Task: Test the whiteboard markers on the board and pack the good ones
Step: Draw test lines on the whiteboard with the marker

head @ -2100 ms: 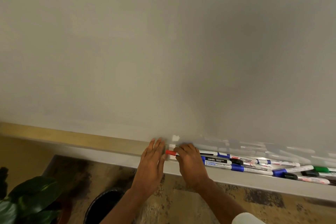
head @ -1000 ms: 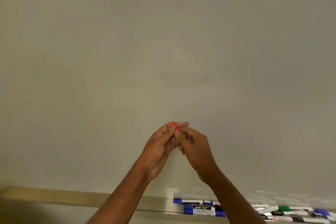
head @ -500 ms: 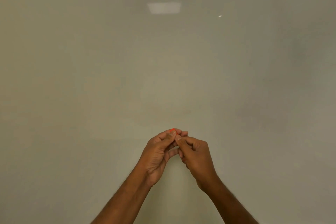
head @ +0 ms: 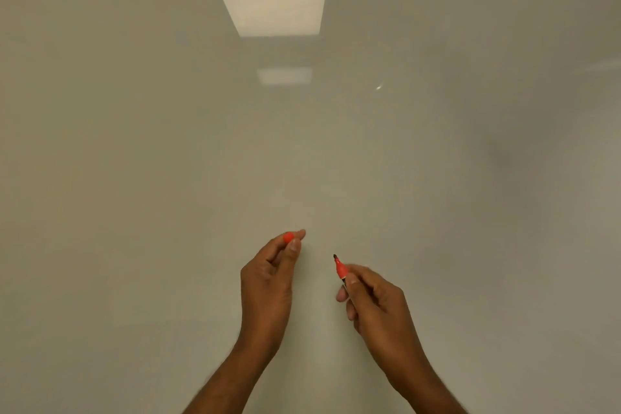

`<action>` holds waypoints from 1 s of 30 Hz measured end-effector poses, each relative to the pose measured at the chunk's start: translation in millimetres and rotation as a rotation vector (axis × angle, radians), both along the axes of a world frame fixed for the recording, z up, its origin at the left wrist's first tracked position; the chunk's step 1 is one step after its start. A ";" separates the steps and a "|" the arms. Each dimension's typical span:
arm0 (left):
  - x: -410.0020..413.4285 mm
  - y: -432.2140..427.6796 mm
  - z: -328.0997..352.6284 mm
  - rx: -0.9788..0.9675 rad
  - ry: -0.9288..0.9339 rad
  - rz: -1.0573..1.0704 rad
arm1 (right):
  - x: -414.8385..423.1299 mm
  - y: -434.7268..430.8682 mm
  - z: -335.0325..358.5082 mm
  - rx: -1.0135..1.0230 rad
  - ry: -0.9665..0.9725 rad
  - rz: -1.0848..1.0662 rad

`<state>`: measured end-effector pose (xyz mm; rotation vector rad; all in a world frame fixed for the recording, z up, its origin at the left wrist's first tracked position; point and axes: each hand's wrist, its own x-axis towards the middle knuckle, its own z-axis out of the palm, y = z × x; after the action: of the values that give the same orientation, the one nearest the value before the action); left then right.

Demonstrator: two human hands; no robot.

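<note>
The testing step is in hand, and by the look of it the first stroke is not yet made. The right hand [head: 376, 302], below and to the right of the bright square light reflection [head: 274, 7], pinches a slim red whiteboard marker [head: 340, 268] between thumb and forefinger. Its other fingers are curled underneath. The marker's dark tip is bare and points up toward the reflection. The left hand [head: 268, 282], almost straight below the reflection and well apart from the marker, pinches the small round red plastic cap [head: 288, 238] between the thumb tip and the fingertips. The glossy pale-grey whiteboard [head: 134, 144] fills the view, and the stretch of it below the reflection carries no ink line that I can see. Whether the tip already touches the surface cannot be told; it seems just short of it. The next move, in my judgement, calls for setting the tip squarely on the board and drawing a short, firm stroke, then reading how solid the red line comes out. The cap should be kept in the left hand for closing. No box, pouch or tray shows here, so nothing can be said of what is packed.
</note>
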<state>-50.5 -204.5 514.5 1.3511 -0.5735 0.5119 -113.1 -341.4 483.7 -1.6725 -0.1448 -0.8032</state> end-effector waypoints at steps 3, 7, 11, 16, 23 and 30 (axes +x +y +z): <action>14.3 -6.1 10.3 0.026 -0.155 0.108 | -4.3 -7.8 27.2 0.082 -0.086 0.069; 36.5 -15.0 24.2 0.108 -0.392 0.250 | -5.2 -24.3 55.5 0.393 -0.171 0.312; 59.1 -25.0 43.0 0.145 -0.568 0.365 | 1.4 -43.3 75.4 0.552 -0.195 0.459; 88.4 -37.3 60.9 0.226 -0.698 0.461 | 9.2 -48.6 92.7 0.257 -0.293 0.105; 116.3 -53.0 79.6 0.274 -0.862 0.577 | 28.1 -52.1 114.7 0.049 -0.441 -0.203; 132.8 -59.4 76.1 0.293 -0.957 0.748 | 68.3 -67.9 122.7 -0.173 -0.577 -0.420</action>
<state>82.3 -263.9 590.6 1.5393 -0.9226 1.7925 -44.8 -409.2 606.4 -1.6087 -0.2723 -1.6230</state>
